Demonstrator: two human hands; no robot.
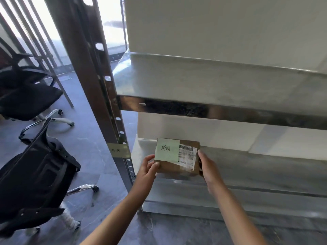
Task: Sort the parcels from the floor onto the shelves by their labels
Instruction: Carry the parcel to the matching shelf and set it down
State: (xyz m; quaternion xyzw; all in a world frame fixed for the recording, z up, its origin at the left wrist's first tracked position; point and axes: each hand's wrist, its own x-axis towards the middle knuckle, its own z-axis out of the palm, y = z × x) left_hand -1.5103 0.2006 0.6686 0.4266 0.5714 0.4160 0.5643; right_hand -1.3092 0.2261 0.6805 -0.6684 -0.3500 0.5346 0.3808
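A small brown cardboard parcel [175, 167] with a green handwritten note and a white barcode label on top sits at the left end of the lower metal shelf [265, 167]. My left hand [147, 167] grips its left side, thumb on the top edge. My right hand [209, 169] holds its right side. A strip of tape with handwriting [118, 150] is stuck on the shelf's upright post beside that level.
An upper metal shelf [221, 82] juts out above the parcel. The slotted upright post [99, 76] stands at left. Two black office chairs [33, 179] occupy the grey floor to the left. A white wall backs the shelves.
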